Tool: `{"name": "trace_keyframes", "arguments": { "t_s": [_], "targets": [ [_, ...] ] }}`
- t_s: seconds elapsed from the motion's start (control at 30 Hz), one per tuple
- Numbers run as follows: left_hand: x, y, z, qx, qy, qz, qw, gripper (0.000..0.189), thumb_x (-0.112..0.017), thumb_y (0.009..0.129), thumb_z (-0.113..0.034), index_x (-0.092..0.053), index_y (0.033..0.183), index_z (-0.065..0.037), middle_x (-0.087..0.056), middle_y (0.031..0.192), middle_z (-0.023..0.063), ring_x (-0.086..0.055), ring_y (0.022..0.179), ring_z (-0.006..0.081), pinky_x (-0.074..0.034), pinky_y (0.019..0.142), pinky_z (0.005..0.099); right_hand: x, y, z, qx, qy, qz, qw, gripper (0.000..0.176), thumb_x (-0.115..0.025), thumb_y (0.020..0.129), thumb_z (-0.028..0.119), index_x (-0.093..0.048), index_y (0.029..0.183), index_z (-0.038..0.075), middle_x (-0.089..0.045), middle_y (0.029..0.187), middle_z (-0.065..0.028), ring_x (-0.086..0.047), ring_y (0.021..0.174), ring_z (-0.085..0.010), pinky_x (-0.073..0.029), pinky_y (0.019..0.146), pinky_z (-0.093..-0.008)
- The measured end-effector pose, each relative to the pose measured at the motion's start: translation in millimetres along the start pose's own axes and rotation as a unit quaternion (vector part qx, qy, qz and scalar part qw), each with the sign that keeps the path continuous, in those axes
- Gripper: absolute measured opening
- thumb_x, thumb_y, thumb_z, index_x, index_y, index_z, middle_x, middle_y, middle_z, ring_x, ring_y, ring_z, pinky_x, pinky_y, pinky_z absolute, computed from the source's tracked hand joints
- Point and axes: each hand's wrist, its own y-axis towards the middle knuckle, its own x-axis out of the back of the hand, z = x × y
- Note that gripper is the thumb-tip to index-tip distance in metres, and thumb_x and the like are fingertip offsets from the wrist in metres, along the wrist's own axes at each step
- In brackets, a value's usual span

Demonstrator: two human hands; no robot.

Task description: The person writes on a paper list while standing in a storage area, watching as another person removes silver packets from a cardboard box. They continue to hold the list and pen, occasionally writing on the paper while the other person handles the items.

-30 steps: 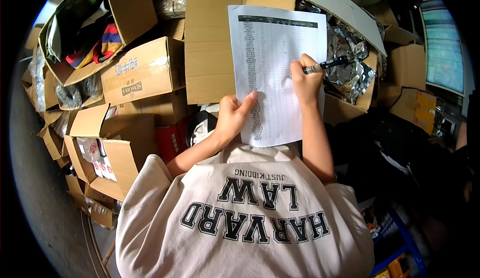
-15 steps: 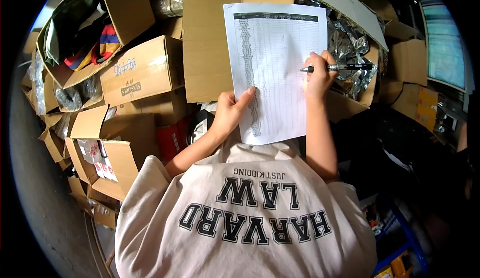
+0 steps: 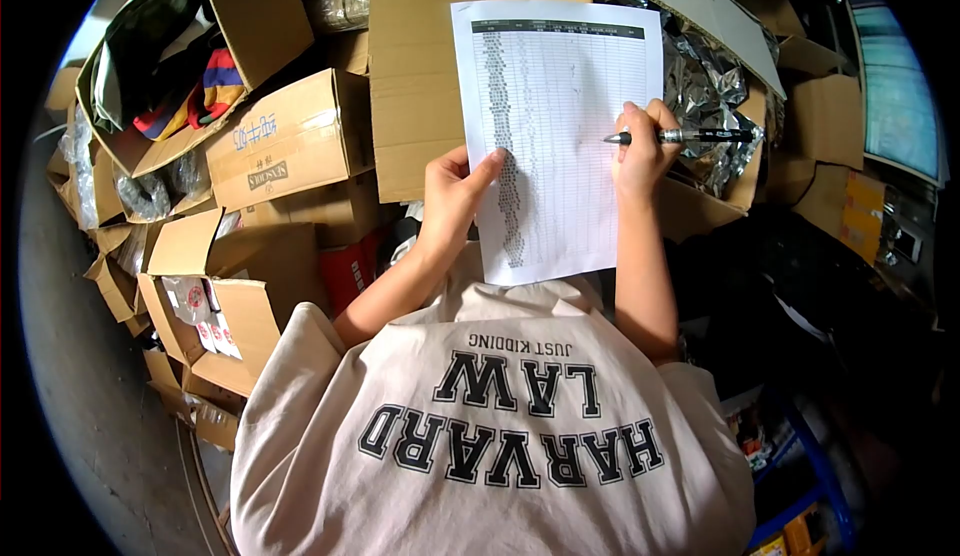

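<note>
A white printed sheet (image 3: 570, 156) with a dark header row and a column of small text is held up in front of my chest. My left hand (image 3: 455, 196) grips its left edge, the thumb on the front and the fingers behind. Between the thumb and fingers of my right hand (image 3: 645, 154) is a black pen (image 3: 700, 137), lying roughly level with its tip pointing left over the right part of the sheet. Whether the tip touches the paper I cannot tell.
Cardboard boxes (image 3: 290, 141) crowd the left side, one open with clothing (image 3: 215, 86) in it. Behind the sheet stands a cardboard flap (image 3: 415, 86). Crinkled silver wrapping (image 3: 700, 71) fills a box at the right. A blue frame (image 3: 815, 456) stands at the lower right.
My left hand has slid a little up the sheet's left edge. In the view, the sheet, my right hand and the pen sit slightly farther right, as do the surrounding boxes.
</note>
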Motion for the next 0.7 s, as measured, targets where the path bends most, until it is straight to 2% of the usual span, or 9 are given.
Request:
{"name": "trace_keyframes", "arguments": {
  "t_s": [0.17, 0.27, 0.7],
  "targets": [
    [-3.0, 1.5, -5.1, 0.047, -0.049, 0.001, 0.998, 0.02, -0.061, 0.076, -0.017, -0.06, 0.081, 0.002, -0.057, 0.069, 0.001, -0.048, 0.059, 0.0048, -0.038, 0.054, 0.0187, 1.5, 0.9, -3.4, 0.024, -0.019, 0.013, 0.999, 0.037, -0.05, 0.072, -0.001, -0.024, 0.048, 0.011, -0.025, 0.042, 0.0039, -0.02, 0.032, -0.0045, -0.019, 0.034, -0.0208],
    [-4.9, 0.4, -6.2, 0.056, -0.067, -0.003, 0.996, 0.018, -0.06, 0.076, -0.016, -0.06, 0.081, 0.002, -0.058, 0.07, 0.0016, -0.049, 0.06, 0.0053, -0.039, 0.055, 0.0195, 1.0, 0.2, -3.0, 0.024, -0.023, 0.017, 0.999, 0.037, -0.05, 0.072, -0.001, -0.025, 0.048, 0.011, -0.025, 0.042, 0.0038, -0.021, 0.033, -0.0045, -0.019, 0.034, -0.0208],
    [-6.9, -1.0, -6.4, 0.069, -0.095, -0.011, 0.993, 0.018, -0.059, 0.076, -0.015, -0.059, 0.081, 0.002, -0.058, 0.071, 0.0039, -0.052, 0.058, 0.0082, -0.042, 0.052, 0.0214, 3.0, -0.7, -3.0, 0.012, -0.044, 0.037, 0.998, 0.036, -0.049, 0.072, -0.001, -0.025, 0.049, 0.01, -0.025, 0.044, 0.0041, -0.019, 0.035, -0.0038, -0.016, 0.034, -0.0211]
  ]
}}
